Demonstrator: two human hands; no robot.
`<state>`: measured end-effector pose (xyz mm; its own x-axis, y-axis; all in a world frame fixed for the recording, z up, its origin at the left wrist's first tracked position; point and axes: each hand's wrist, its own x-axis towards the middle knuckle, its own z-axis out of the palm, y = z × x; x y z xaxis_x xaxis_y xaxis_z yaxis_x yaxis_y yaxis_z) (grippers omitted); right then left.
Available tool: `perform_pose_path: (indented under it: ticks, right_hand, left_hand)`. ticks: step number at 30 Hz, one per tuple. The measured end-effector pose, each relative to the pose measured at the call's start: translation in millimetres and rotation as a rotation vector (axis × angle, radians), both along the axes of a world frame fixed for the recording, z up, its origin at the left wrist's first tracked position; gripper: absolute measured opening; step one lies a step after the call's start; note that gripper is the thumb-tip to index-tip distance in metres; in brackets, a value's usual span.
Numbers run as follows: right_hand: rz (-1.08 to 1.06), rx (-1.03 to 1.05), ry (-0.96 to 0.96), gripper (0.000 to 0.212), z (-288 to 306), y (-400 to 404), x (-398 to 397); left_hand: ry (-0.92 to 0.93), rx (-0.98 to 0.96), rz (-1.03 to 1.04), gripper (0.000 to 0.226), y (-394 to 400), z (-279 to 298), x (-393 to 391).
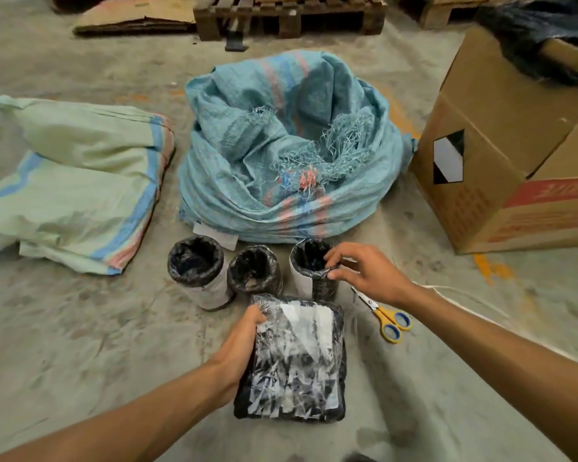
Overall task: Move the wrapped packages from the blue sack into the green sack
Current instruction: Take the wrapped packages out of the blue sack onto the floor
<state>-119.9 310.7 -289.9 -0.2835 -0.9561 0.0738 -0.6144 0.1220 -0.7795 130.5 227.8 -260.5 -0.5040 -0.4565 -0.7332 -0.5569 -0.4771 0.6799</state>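
The blue sack [281, 151] sits slumped and open on the concrete floor at the centre. To its left the green sack [74, 181] lies flat and folded. Three black wrapped cylinder packages stand upright in front of the blue sack: left one [197, 271], middle one [254, 270], right one [311, 268]. My right hand [361, 271] pinches the rim of the right cylinder. A flat rectangular wrapped package [297, 361] with white label scraps lies nearest me, and my left hand [241, 345] grips its left edge.
Yellow-and-blue scissors [384, 315] lie just right of the packages. A large open cardboard box [501, 155] stands at the right. Wooden pallets [291, 15] and flattened cardboard [137, 18] are at the back. A loose string [464, 301] trails on the floor at right.
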Motion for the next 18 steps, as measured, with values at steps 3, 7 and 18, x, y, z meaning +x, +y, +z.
perform_pose_path:
  ticks: [3,7,18]
  right_hand:
    - [0.002,-0.01,0.013,0.007,-9.3,-2.2,4.6]
    - [-0.006,0.006,-0.004,0.01,-8.7,-4.1,1.6]
    - [-0.012,-0.209,0.326,0.014,14.2,-17.4,4.9]
  left_hand:
    - [-0.036,0.033,0.098,0.049,3.3,-14.0,17.3]
    - [-0.155,-0.101,0.158,0.062,-4.2,-44.8,17.1]
    - [-0.327,-0.497,0.159,0.045,-3.6,-10.7,-4.2]
